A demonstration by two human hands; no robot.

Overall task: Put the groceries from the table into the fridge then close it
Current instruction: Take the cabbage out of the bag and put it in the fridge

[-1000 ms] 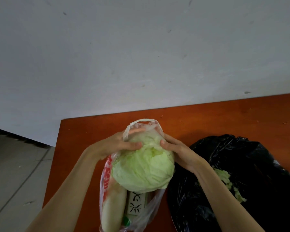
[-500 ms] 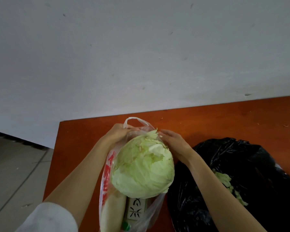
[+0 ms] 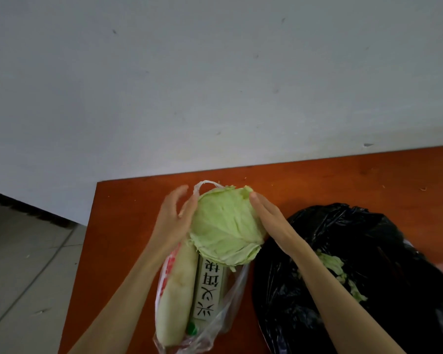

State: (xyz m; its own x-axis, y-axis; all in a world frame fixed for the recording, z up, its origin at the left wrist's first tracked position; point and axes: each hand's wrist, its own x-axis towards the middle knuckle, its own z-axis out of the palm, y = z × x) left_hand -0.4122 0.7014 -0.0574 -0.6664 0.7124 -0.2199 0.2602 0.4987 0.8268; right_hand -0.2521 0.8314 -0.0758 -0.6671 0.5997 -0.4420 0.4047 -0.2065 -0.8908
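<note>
A pale green cabbage [image 3: 226, 227] is sitting at the mouth of a clear plastic bag [image 3: 225, 312], between the two hands. The left hand [image 3: 174, 221] is resting against the cabbage's left flank with fingers straight and spread, not curled round it. The right hand [image 3: 267, 217] is lying flat along its right flank, fingers extended and touching the leaves. Inside the bag, a long white radish [image 3: 175, 290] is lying beside a white carton with black printed characters [image 3: 209, 290], and a green cap [image 3: 192, 329] is showing near the bag's near end. The bag is resting on an orange-brown tabletop [image 3: 343, 180]. Just right of it, a black plastic bag [image 3: 368, 251] is holding loose green leaf scraps [image 3: 343, 277]. A grey wall [image 3: 215, 85] is standing behind the tabletop.
</note>
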